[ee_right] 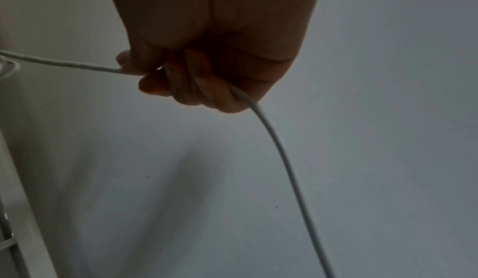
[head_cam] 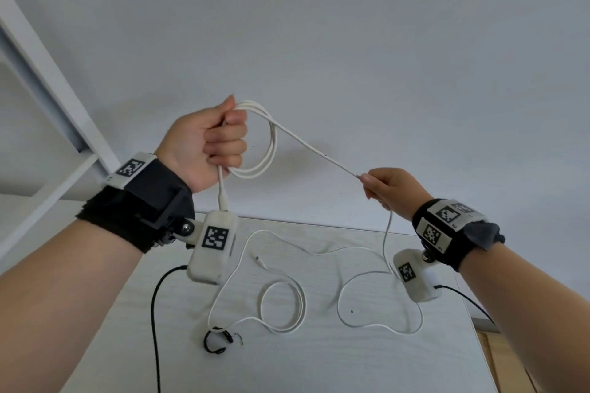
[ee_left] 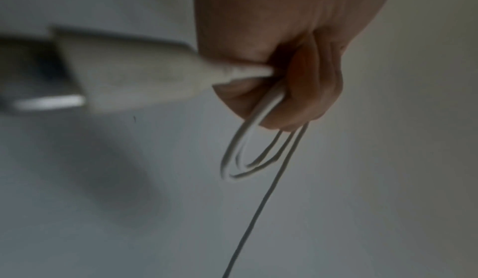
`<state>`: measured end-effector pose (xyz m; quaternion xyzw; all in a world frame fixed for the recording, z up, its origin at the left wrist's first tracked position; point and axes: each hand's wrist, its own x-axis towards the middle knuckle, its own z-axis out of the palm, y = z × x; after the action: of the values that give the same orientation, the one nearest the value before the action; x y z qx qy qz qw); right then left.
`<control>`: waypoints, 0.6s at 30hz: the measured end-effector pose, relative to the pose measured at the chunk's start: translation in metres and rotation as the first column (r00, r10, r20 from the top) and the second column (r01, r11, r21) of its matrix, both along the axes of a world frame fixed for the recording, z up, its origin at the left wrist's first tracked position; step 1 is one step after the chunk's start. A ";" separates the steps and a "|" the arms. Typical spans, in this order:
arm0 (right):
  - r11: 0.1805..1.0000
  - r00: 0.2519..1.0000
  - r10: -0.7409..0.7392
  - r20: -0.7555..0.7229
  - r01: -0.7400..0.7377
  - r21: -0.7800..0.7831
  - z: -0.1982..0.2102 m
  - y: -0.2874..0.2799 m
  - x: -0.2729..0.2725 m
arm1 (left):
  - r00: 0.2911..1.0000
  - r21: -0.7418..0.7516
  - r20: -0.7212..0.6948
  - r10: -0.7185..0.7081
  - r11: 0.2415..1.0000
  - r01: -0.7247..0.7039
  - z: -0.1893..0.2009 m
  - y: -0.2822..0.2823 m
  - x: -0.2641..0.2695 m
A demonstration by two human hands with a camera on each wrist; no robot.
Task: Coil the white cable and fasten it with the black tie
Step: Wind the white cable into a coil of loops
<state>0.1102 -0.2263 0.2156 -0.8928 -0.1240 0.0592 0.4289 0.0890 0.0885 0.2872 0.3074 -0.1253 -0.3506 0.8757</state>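
Note:
My left hand (head_cam: 220, 140) is raised above the table, fingers curled round a few loops of the white cable (head_cam: 271, 150). The cable's plug (head_cam: 222, 198) hangs below that fist; in the left wrist view the plug (ee_left: 129, 77) sticks out from the left hand (ee_left: 297, 82). A taut stretch of cable runs down-right to my right hand (head_cam: 383, 185), which pinches it. In the right wrist view the cable (ee_right: 284, 159) passes through the right hand (ee_right: 207, 73) and drops. The slack lies looped on the white table (head_cam: 319, 367). The black tie (head_cam: 217, 340) lies curled near the table's front left.
The cable's free end connector (head_cam: 260, 262) rests mid-table. Black leads (head_cam: 155, 313) from the wrist cameras trail over the table at left and right. A white frame (head_cam: 48, 99) slants along the left wall. The table's right edge (head_cam: 472, 322) is close to my right forearm.

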 end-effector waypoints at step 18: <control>0.963 0.993 0.114 0.011 -0.108 -0.247 -0.021 0.000 -0.057 | 0.762 0.272 0.133 0.633 0.716 -0.643 0.000 -0.004 -0.001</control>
<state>0.0533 -0.2260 0.1946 -0.9315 -0.1709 0.0867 0.3091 0.0878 0.0840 0.2872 0.4666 0.0298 -0.0376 0.8832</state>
